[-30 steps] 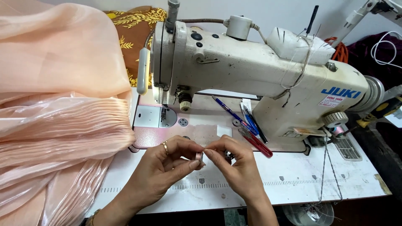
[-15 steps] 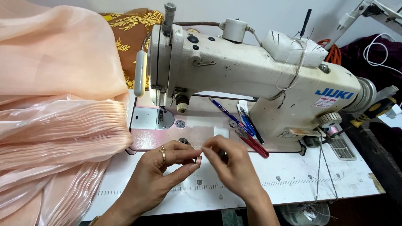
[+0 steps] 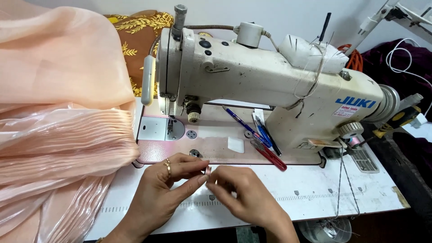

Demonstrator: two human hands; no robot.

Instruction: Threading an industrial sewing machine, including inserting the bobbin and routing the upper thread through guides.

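Two bare hands meet at the front edge of a white sewing table, pinching a small pinkish bobbin between their fingertips. The left hand, wearing a gold ring, closes thumb and forefinger on it; the right hand grips it from the other side. Behind them stands a cream sewing machine. Pens and a red-handled snipper lie on its pink bed. Pleated peach fabric spills over the table's left edge.
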